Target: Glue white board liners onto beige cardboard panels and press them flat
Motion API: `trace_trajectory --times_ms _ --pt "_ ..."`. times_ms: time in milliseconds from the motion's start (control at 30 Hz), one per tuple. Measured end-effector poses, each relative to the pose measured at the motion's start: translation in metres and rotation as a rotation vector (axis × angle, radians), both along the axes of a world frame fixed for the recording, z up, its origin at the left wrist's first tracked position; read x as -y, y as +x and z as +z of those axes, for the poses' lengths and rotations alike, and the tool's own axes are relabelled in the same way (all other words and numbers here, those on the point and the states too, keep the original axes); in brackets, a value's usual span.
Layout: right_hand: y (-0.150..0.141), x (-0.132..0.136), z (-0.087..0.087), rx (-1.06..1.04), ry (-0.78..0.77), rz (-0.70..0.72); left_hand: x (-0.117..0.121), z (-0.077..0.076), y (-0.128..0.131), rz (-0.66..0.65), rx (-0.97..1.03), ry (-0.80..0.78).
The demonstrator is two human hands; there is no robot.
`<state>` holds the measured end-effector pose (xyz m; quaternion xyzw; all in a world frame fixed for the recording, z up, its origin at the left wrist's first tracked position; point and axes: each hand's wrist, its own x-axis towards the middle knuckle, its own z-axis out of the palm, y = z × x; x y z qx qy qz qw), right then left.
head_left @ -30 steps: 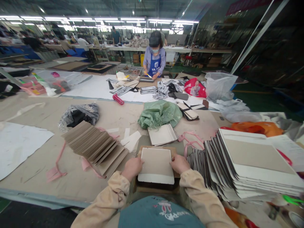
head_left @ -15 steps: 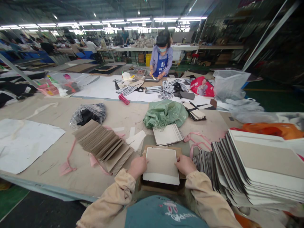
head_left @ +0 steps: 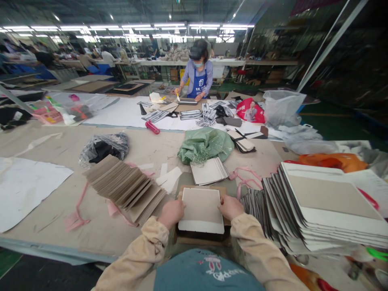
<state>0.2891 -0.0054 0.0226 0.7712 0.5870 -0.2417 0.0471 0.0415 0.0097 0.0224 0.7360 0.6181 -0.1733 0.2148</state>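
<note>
In front of my body lies a panel (head_left: 201, 205) with a beige board face and white margins, widest along its near edge. My left hand (head_left: 171, 213) pinches its left edge, fingers bent. At the opposite edge my right hand (head_left: 231, 207) grips in the same way, thumb and fingers pressed together. Beneath the panel a brown board (head_left: 216, 188) sticks out at the back and sides. Left of my hands leans a fanned stack of greyish-brown cardboard pieces (head_left: 121, 186). To the right rises a pile of larger panels (head_left: 330, 198) with white borders and dark edges.
Behind the panel lie white cards (head_left: 209, 171), partly under a green bag (head_left: 206, 145). Pink strips (head_left: 77, 210), white paper scraps (head_left: 169, 178) and a clear bag with black material (head_left: 104, 149) rest on the table. Across it a co-worker (head_left: 198, 72) holds a brush (head_left: 178, 96).
My view swings one way and back again. Both hands stay on the panel's side edges, and the panel hardly moves. The co-worker's brush hand has moved to the left.
</note>
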Motion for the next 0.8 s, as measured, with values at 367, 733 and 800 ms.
trace_trajectory --times_ms 367,733,800 --pt "0.003 0.003 -0.002 -0.025 0.045 -0.005 -0.001 -0.003 -0.002 -0.035 0.034 0.017" --pt "-0.009 0.026 0.01 0.058 0.187 -0.025 -0.002 -0.007 -0.005 -0.034 0.057 0.052" --pt "-0.023 0.031 0.014 0.055 0.266 0.027 -0.002 -0.008 -0.005 -0.03 0.058 0.054"
